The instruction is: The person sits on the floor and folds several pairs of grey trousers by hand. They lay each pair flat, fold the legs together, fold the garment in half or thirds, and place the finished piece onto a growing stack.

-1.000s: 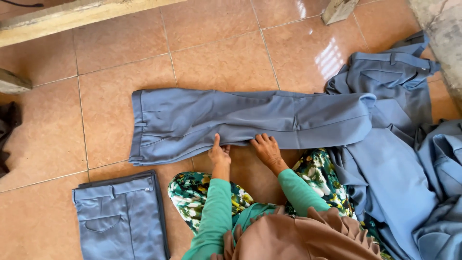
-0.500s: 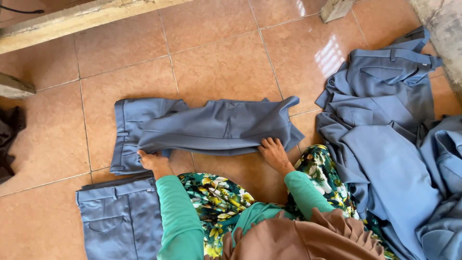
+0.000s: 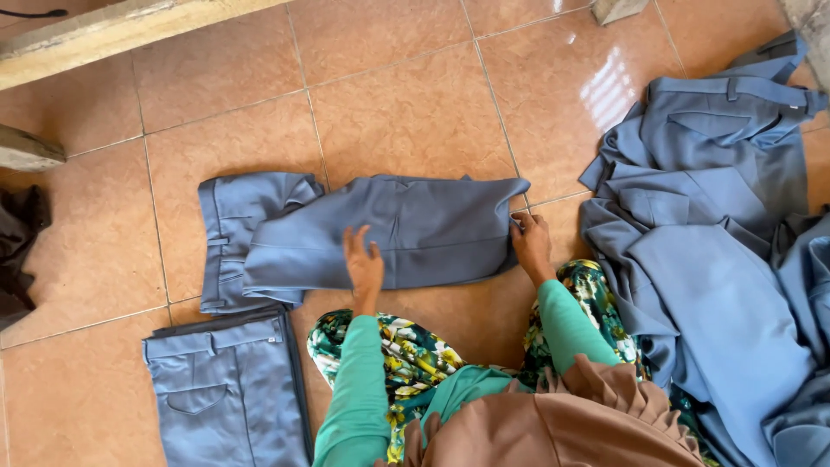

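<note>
Grey-blue trousers (image 3: 406, 229) lie on the tiled floor in front of me, folded over once, the waistband (image 3: 226, 238) at the left. My left hand (image 3: 363, 264) rests flat on the lower middle of the folded cloth, fingers spread. At the fold's right edge, my right hand (image 3: 529, 245) pinches the cloth. Both sleeves are green, and a floral skirt covers my knees.
A folded pair of the same trousers (image 3: 226, 393) lies at the lower left. A loose heap of grey-blue garments (image 3: 718, 242) fills the right side. A wooden beam (image 3: 112, 30) runs along the top left, and dark cloth (image 3: 17, 251) sits at the left edge.
The trouser legs have been folded over toward the waistband, so the garment is shorter. My left hand moved from the waistband to the middle of the cloth; my right hand moved to the new right edge.
</note>
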